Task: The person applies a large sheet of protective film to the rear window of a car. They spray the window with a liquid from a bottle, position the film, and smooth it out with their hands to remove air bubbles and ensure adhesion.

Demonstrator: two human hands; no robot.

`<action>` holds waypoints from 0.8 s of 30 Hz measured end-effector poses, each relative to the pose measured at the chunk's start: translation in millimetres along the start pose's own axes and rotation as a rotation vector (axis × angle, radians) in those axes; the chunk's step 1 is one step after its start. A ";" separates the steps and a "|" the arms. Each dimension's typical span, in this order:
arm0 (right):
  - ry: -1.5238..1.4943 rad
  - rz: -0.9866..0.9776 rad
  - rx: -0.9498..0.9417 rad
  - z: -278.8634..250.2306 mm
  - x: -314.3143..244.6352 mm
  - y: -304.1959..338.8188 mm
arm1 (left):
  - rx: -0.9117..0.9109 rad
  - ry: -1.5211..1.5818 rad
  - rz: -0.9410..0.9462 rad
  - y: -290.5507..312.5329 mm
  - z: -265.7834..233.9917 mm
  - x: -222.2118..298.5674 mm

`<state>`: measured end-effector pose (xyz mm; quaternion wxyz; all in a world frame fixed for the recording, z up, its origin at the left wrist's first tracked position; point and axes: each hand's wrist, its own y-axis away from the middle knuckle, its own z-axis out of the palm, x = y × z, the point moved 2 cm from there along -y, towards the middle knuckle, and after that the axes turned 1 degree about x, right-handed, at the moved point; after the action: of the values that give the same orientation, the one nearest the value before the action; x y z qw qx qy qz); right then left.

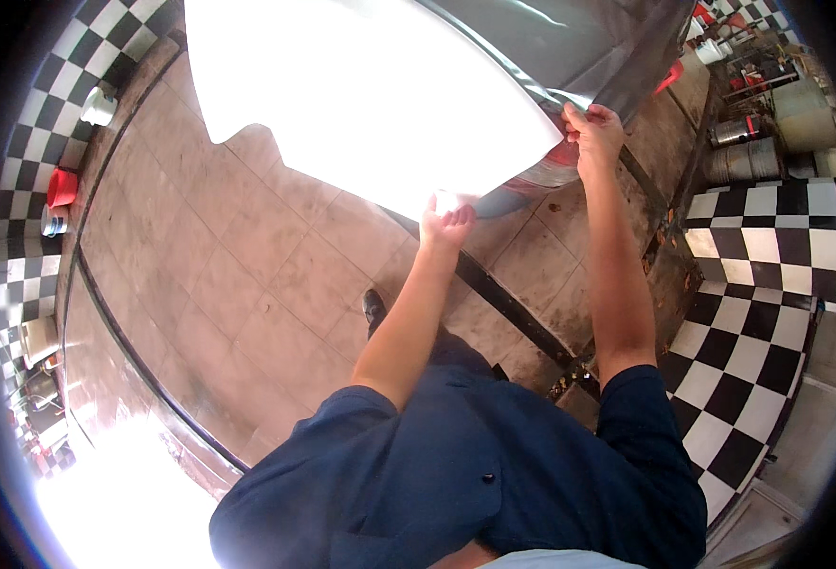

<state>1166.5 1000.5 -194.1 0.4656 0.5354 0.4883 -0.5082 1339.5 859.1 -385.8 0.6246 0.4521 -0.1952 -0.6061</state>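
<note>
A large white sheet point(371, 95), washed out by glare, spreads across the upper middle, with a notch in its lower left edge. My left hand point(447, 224) is closed on its near edge, fingers curled. Beyond the white sheet lies a dark grey glossy sheet point(617, 47) with wrinkles and bright reflections. Near the right corner of the white sheet, my right hand point(596, 137) pinches the dark sheet's near edge between thumb and fingers. Under that edge shows a rounded shiny surface point(541, 173) with reddish and bluish tones; what it belongs to is mostly hidden.
Large tiles cover the floor point(200, 256), crossed by a dark strip point(513, 308) near my feet. A checkered step point(769, 232) stands at right, below metal cans point(736, 130). Along the left checkered wall sit a white bucket point(99, 106) and a red container point(62, 188).
</note>
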 end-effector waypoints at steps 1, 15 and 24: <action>0.018 -0.005 0.000 0.0 -0.8 0.4 | -0.009 -0.020 0.040 -5.9 -4.9 1.2; -0.038 -0.008 -0.022 -0.4 0.9 -0.9 | -0.222 0.205 -0.308 -18.9 4.1 -11.1; -0.051 -0.047 -0.012 -4.6 11.3 -5.1 | -0.343 0.150 -0.378 32.9 53.1 -46.2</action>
<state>1162.0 1006.1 -205.2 0.4690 0.5080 0.4917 -0.5293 1307.8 880.1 -318.0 0.5804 0.4118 0.0448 -0.7011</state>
